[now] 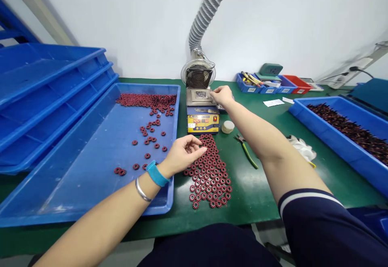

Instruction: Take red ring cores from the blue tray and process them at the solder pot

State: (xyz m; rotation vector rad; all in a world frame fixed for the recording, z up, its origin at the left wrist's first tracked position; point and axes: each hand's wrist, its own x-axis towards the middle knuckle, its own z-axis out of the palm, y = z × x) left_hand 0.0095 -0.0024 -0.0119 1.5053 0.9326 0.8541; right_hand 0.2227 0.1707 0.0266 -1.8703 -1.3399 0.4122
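My left hand (pixel 185 153) hovers over a patch of small red toothed rings, like motor stator cores (pixel 209 178), spread on the green table. Its fingers are loosely curled, with the thumb apart and nothing seen between them. Farther forward, my right hand (pixel 223 96) is at the right edge of a solder pot (pixel 203 124) with a lit red display. The thumb and fingers there are pinched together; whatever they hold is too small or hidden to make out. The pot's square opening (pixel 201 94) shows a grey, mottled surface.
A blue tray (pixel 91 178) at left contains more red rings; stacked blue trays (pixel 54 93) stand beyond it. Green-handled cutters (pixel 247 150) and a round pale container (pixel 228 127) lie right of the pot. Another blue tray (pixel 333 137) holds dark parts. A fan (pixel 199 77) stands behind.
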